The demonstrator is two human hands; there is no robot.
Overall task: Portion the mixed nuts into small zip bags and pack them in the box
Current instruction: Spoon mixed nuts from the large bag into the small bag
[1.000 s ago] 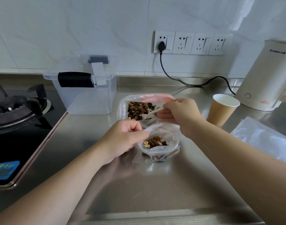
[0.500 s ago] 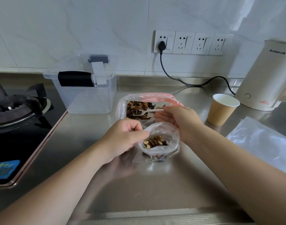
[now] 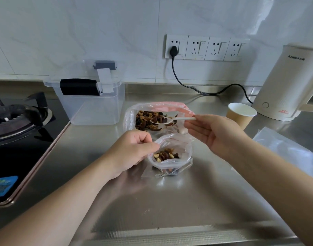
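**So, first bag only partly filled, box not packed yet**

Honestly this is looking early on. The clear box [image 3: 91, 105] at the back left is sitting lidded with no bags visible inside. The left hand [image 3: 132, 153] is pinching the small zip bag [image 3: 170, 157] open by its rim, just a shallow layer of nuts in it. Behind it, the big bag of mixed nuts [image 3: 152, 118] is looking well stocked. The right hand [image 3: 210, 134], fingers mostly spread, is pinching a loaded spoon [image 3: 170, 120] over it. Spare bags [image 3: 290, 151] are waiting on the surface [image 3: 170, 210].
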